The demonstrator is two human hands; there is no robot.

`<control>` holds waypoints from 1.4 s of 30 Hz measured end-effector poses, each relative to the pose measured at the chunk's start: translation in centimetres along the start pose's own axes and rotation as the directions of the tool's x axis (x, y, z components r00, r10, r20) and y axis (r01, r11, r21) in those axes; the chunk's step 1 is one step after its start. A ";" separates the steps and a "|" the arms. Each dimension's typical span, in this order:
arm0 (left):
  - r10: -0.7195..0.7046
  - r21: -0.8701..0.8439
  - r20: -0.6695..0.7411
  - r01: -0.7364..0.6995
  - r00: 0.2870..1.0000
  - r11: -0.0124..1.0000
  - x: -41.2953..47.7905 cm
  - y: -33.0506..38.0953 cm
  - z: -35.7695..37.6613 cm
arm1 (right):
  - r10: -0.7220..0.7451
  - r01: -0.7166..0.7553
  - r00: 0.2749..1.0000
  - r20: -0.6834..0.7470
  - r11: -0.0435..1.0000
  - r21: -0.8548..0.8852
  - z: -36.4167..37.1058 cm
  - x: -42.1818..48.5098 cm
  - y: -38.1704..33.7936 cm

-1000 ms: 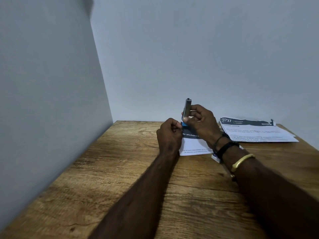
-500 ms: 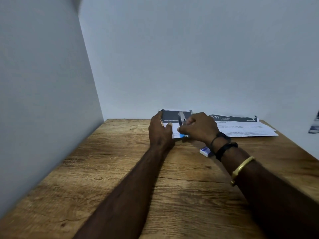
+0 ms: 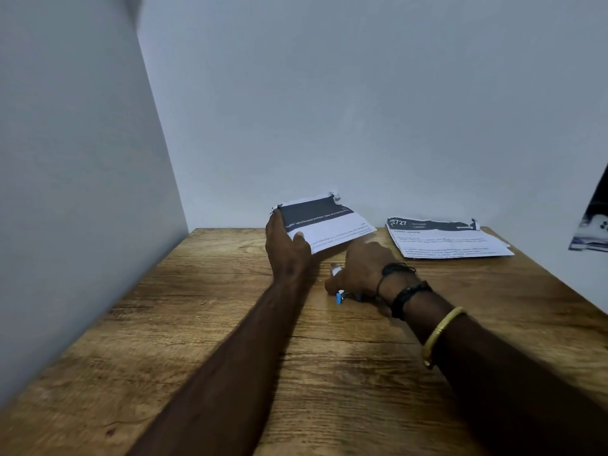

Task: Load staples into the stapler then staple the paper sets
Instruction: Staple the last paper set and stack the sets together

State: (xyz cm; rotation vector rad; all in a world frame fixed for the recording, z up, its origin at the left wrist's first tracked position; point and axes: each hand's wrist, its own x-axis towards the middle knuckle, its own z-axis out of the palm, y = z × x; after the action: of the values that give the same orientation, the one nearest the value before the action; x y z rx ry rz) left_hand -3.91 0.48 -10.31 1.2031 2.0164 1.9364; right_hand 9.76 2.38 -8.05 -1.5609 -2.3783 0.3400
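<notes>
Paper (image 3: 325, 222) is pinched in my left grip (image 3: 287, 255), lifted for stapling; right grip (image 3: 362, 269) clamps stapler (image 3: 339, 297) on counter (image 3: 230, 324).

Tilted paper set (image 3: 324, 225); flat paper set (image 3: 447, 240)

Left hand (image 3: 288, 255) pinches paper set (image 3: 325, 222), right hand (image 3: 362, 271) grips stapler (image 3: 335, 268).

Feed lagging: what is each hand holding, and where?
Left hand holds the paper set by its left edge; right hand grips the stapler around its middle.
</notes>
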 end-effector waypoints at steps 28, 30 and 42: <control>0.000 -0.394 0.043 0.017 0.999 0.919 -3.8 6.4 4.7 | 0.448 0.199 0.788 -0.423 0.465 0.863 -5.5 0.2 8.1; -0.021 -0.358 0.080 0.048 0.997 0.932 -4.1 7.2 5.9 | 0.457 0.208 0.739 -0.495 0.543 0.813 -5.7 0.0 9.2; 0.016 0.152 0.451 -0.094 0.893 0.984 -5.2 7.0 14.5 | 0.583 -0.049 0.656 -0.480 0.667 0.743 -4.7 1.5 15.6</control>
State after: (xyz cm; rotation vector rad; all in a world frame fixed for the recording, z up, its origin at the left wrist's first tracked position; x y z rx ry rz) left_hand 11.09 8.26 -9.18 1.5864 1.9351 1.3519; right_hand 24.23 10.07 -8.85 -1.3947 -1.1426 0.5166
